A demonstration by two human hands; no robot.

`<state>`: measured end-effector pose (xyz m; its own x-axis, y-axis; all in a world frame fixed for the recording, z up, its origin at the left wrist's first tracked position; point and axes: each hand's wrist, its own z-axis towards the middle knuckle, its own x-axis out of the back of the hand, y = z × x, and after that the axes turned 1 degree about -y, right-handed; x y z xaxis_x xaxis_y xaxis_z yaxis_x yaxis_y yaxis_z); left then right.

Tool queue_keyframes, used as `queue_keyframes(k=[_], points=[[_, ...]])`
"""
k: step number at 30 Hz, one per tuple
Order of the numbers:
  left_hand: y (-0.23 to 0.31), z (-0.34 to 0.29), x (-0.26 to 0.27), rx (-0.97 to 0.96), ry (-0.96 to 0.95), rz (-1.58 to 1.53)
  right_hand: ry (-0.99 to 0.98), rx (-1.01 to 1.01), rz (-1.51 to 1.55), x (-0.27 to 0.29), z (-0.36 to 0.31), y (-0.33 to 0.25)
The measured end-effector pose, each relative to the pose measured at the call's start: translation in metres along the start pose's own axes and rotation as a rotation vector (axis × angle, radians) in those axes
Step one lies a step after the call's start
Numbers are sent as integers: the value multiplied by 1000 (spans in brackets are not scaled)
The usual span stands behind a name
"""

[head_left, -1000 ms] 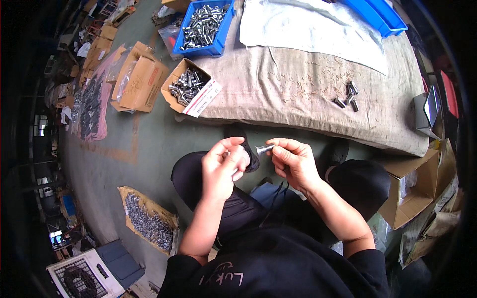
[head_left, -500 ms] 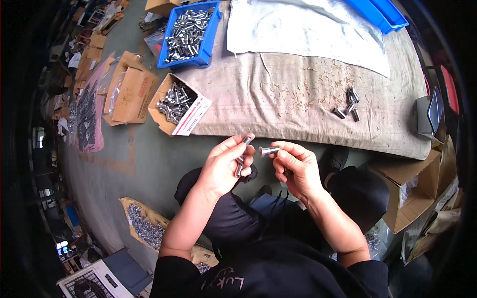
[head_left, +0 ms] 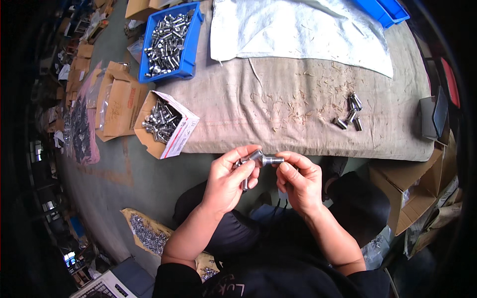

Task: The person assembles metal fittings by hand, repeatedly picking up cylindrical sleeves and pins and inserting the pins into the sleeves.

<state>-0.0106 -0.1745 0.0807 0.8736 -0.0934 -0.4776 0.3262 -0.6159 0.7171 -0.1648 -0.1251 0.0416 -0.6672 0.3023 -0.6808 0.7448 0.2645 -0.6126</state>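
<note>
My left hand [head_left: 223, 181] is closed around a few shiny cylindrical metal pieces [head_left: 256, 155]. One sticks up past the thumb and another points down below the fingers. Between thumb and fingertips, my right hand [head_left: 302, 183] pinches a headed, bolt-like metal piece [head_left: 275, 160] lying level. Its wider left end meets the pieces in my left hand, or overlaps them in view; I cannot tell which. Both hands are over my lap, just off the near edge of the cloth-covered table [head_left: 228, 94]. Several similar loose pieces [head_left: 352, 118] lie on the cloth to the right.
A small cardboard box [head_left: 181, 136] and a blue bin [head_left: 187, 62], both full of metal pieces, stand at the left. A white sheet [head_left: 298, 35] covers the far part of the table. Wood-coloured scraps are scattered across the cloth. An open carton [head_left: 392, 203] sits at lower right.
My hands have come together, bringing the right-hand piece against or in front of the left-hand ones. The view has shifted slightly, so the box and bin appear further left and lower.
</note>
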Motion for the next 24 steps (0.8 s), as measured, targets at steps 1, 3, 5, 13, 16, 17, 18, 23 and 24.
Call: queue_keyframes(k=[1,3,5,13,16,17,18,23,24], points=[[0,-1,-1,30,8,-56,-2,4,7,1,0,-1],[-1,-3,-4,44,10,-85,21,-18,141,1,1,-5],[-4,-3,-8,-39,-6,51,77,-69,229,1,0,-10],[-18,-1,-25,-391,-8,805,47,-113,41,-2,2,-14],[-20,-1,-27,-392,59,841,74,-90,-78,0,0,-15],[-20,-1,-29,-374,56,767,83,-76,-55,1,0,-16],[-20,2,-29,-356,37,711,98,-61,-7,1,1,-16],[-15,9,-29,-321,-47,447,82,-33,161,-1,4,-18],[-15,9,-29,-305,-53,423,89,-34,174,-1,4,-18]])
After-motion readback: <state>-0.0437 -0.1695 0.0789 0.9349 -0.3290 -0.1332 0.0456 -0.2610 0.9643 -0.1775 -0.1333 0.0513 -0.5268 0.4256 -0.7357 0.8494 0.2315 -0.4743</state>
